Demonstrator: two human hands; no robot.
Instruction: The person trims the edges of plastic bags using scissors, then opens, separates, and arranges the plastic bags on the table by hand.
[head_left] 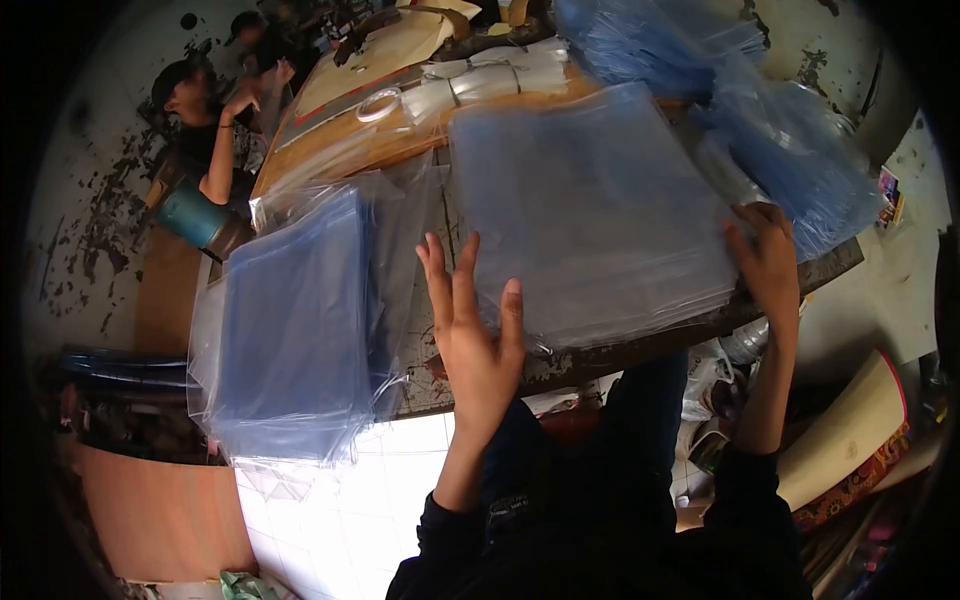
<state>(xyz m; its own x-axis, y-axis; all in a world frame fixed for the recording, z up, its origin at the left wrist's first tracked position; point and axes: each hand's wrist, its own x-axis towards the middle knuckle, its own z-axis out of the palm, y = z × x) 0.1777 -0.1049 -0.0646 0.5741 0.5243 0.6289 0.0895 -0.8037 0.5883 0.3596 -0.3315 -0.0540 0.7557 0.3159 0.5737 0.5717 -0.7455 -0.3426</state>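
Note:
A stack of clear plastic sheets [600, 210] lies on the worktable in front of me, its near edge slightly uneven. My left hand [475, 335] is open at the stack's near left corner, fingers spread and pointing up. On the opposite side, my right hand [768, 255] has its bent fingers and thumb at the right edge of the sheets, seemingly gripping them there. Left of my left hand is a second, bluish stack of plastic sheets [295, 310], with looser clear film around it; its near end hangs over the table edge.
Loose bluish plastic [800, 150] is heaped at the right and far right. Behind the middle stack are a tied bundle of clear plastic [490, 80] and a tape roll [380, 104]. Two people [200, 110] are at the far left. A rolled mat [850, 440] leans at lower right.

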